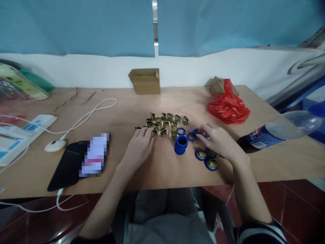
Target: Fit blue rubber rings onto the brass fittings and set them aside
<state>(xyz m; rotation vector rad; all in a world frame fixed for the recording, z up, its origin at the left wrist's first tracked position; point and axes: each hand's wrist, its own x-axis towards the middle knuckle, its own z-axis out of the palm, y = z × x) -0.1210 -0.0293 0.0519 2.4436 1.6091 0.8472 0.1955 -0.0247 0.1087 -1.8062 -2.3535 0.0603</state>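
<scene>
My left hand [142,140] rests on the table at the left edge of a group of round brass-coloured metal pieces [164,131]. Its fingers reach forward over a few of them, and nothing shows in its grasp. Thumb and fingers of my right hand [214,137] are at a blue ring [195,130], which they seem to pinch by its edge. Beside it lie another blue ring [181,131] and a stack of blue rings [181,145]. Several brass pieces set in blue rings [211,164] lie below my right hand, partly covered by it.
A small cardboard box [147,81] stands by the wall. To the right are a red plastic bag [228,107] and a tilted bottle of dark drink [264,135]. A phone [95,155], a black pad [67,166], white cables and a power strip [38,123] occupy the left.
</scene>
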